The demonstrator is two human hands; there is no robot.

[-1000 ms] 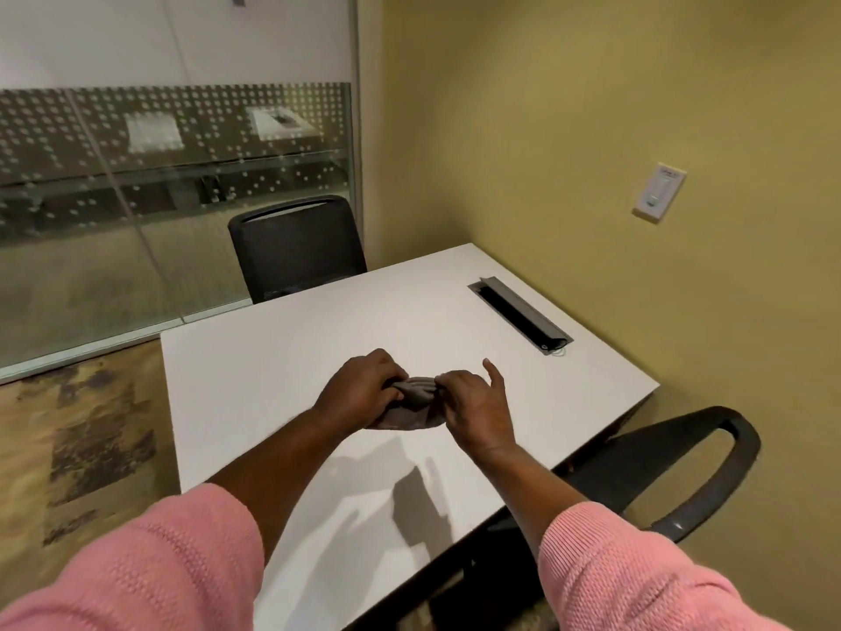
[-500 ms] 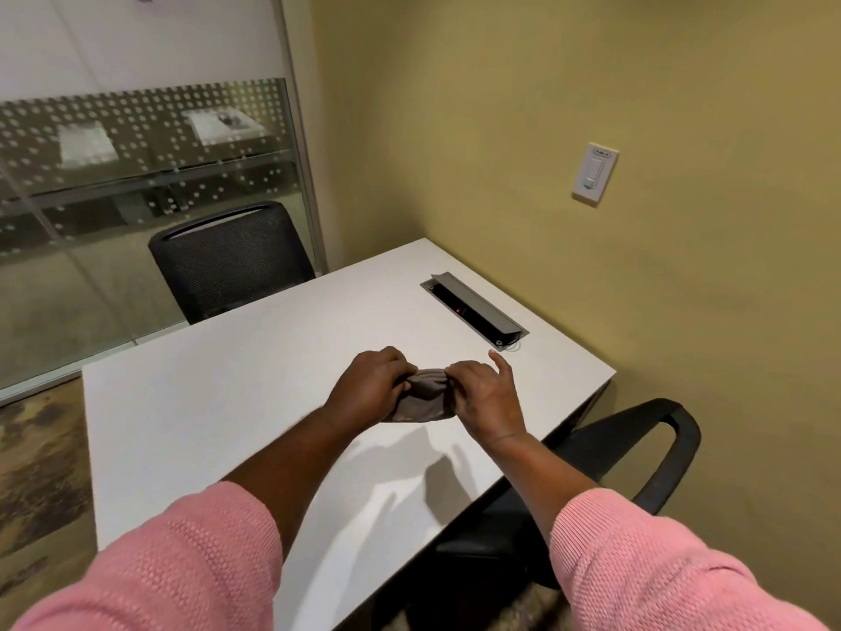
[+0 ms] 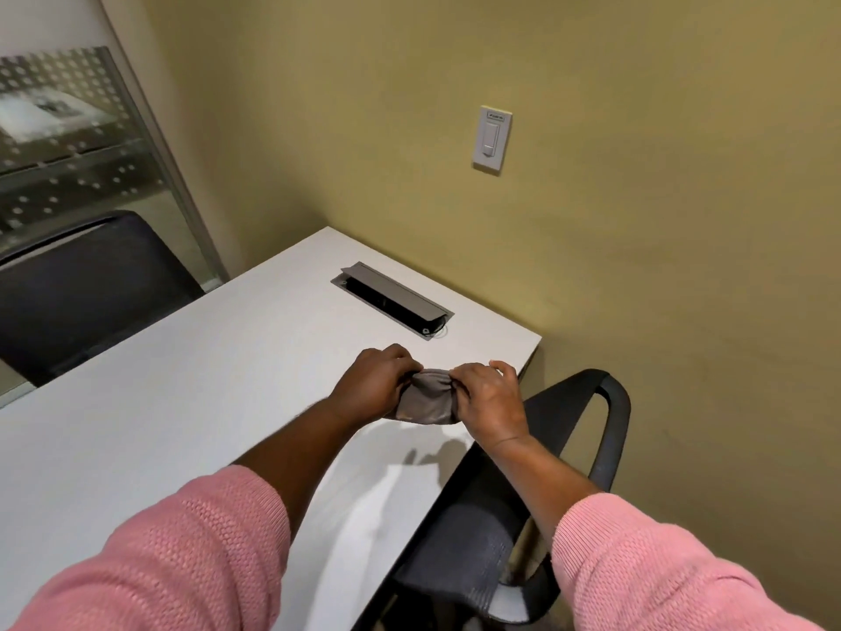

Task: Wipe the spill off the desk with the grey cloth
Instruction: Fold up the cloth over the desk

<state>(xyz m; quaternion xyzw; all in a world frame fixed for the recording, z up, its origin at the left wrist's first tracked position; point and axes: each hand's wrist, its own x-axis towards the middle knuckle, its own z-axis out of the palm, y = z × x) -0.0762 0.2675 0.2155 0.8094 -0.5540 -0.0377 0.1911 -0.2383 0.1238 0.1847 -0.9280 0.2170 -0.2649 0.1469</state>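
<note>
The grey cloth (image 3: pixel 428 399) is bunched into a small bundle, held above the white desk (image 3: pixel 182 403) near its right edge. My left hand (image 3: pixel 373 383) grips the cloth's left end. My right hand (image 3: pixel 489 398) grips its right end, fingers curled over the top. The cloth casts a shadow on the desk below. I see no spill on the visible desk surface.
A grey cable hatch (image 3: pixel 391 299) is set into the desk beyond my hands. One black chair (image 3: pixel 523 507) stands at the desk's right side, another (image 3: pixel 86 289) at the far left. A yellow wall with a light switch (image 3: pixel 492 139) is close behind; glass partition at left.
The view has swung to the right, so the desk and chairs sit further left in frame. Both hands stay on the bundled cloth, now nearer the desk's right edge.
</note>
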